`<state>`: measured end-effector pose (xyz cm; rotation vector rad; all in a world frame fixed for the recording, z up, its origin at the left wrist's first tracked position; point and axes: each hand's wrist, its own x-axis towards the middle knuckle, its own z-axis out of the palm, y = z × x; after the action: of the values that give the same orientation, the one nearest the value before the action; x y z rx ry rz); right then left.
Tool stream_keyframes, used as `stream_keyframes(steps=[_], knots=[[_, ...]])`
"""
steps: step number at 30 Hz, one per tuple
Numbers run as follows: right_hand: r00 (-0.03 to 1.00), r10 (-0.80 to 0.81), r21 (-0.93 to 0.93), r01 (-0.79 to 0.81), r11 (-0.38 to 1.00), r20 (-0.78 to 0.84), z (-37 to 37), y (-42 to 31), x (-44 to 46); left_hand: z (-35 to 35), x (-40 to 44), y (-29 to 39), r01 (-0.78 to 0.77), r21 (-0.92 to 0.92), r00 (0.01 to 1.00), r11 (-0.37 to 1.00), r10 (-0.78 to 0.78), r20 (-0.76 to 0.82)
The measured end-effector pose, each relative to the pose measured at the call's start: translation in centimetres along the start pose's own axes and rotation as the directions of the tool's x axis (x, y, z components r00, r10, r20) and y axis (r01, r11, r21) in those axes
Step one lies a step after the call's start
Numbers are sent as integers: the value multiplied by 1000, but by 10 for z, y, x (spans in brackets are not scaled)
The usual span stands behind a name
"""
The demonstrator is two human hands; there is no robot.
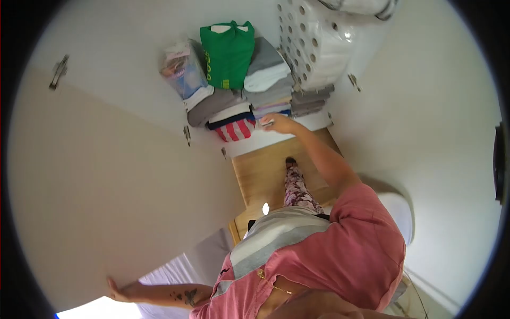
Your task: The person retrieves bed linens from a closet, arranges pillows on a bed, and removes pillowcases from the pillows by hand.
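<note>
My right hand [279,124] reaches to the front of the low shelf, beside the folded cloth stacks. Its fingers are closed, and a small pale bit shows at them that I cannot make out. Just left of it lies a red-and-grey striped cloth [235,129] at the bottom of a stack. Behind the hand rises a stack of folded linens [270,102] in grey, white and blue. Low on the left, my left hand [118,292] grips the edge of the white cabinet door [122,196]; part of its fingers is hidden.
On the stacks stand a green bag [229,56] and a clear plastic package [183,69]. A large plastic-wrapped pack of rolls [319,45] fills the right of the shelf. Another white door [430,117] stands at right. Below the shelf is wooden floor [260,173].
</note>
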<state>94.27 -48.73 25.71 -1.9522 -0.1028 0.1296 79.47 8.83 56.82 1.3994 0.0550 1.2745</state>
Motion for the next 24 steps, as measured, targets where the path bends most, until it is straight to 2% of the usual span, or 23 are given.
stream_keyframes(steps=[2, 3, 4, 5, 6, 7, 9, 10, 11, 13, 14, 16, 17, 18, 20, 21, 23, 24], knots=[[934, 135, -43, -158, 986, -332, -53, 34, 47, -18, 7, -7, -3, 100, 999, 995, 8, -48], [890, 178, -98, -240, 966, -420, -78, 63, 76, -28, 9, -7, -4, 116, 998, 993, 10, -54], [836, 215, -143, -326, 934, -504, -101, 89, 104, -39, 10, -6, -67, 375, 990, 925, 109, -91], [806, 210, -174, -359, 917, -554, -126, 95, 124, -42, 11, -8, -121, 604, 973, 788, 215, -86], [773, 201, -203, -390, 898, -601, -148, 101, 144, -43, 11, -10, -134, 793, 945, 594, 319, -79], [754, 205, -195, -405, 893, -624, -169, 115, 168, -40, 8, -10, -108, 737, 947, 667, 295, -128], [693, 251, -147, -460, 875, -675, -197, 138, 212, -27, 3, -11, -9, 442, 964, 897, 126, -234], [650, 293, -107, -502, 858, -701, -205, 142, 228, -23, 2, -8, 11, 386, 964, 922, 93, -250], [666, 305, -107, -503, 858, -681, -209, 142, 243, -21, 2, -4, 32, 343, 962, 939, 64, -264], [603, 517, 80, -601, 795, -608, -212, 146, 262, -23, 2, 6, 53, 297, 958, 953, 35, -283], [610, 524, 76, -607, 791, -594, -214, 149, 269, -25, 3, 9, 55, 284, 958, 957, 29, -285], [680, 646, 32, -680, 732, -347, -222, 154, 278, -29, 4, 14, 81, 263, 961, 961, -5, -277], [680, 650, 28, -683, 730, -341, -226, 164, 286, -28, 5, 14, 106, 247, 963, 963, -38, -265], [770, 565, 35, -583, 812, -297, -228, 172, 294, -28, 7, 15, 132, 231, 965, 964, -71, -253], [834, 389, 63, -398, 915, -391, -228, 144, 294, -13, 3, 13, 117, 223, 963, 968, -56, -263], [799, 305, 65, -319, 946, -519, -231, 95, 295, -4, 1, 13, 115, 215, 961, 970, -54, -270], [805, 201, -103, -308, 946, -558, -239, 48, 308, 14, -4, 14, 87, 193, 959, 977, -30, -281], [773, 133, -171, -298, 939, -620, -242, 28, 310, 24, -8, 14, 69, 166, 958, 984, -19, -285]])
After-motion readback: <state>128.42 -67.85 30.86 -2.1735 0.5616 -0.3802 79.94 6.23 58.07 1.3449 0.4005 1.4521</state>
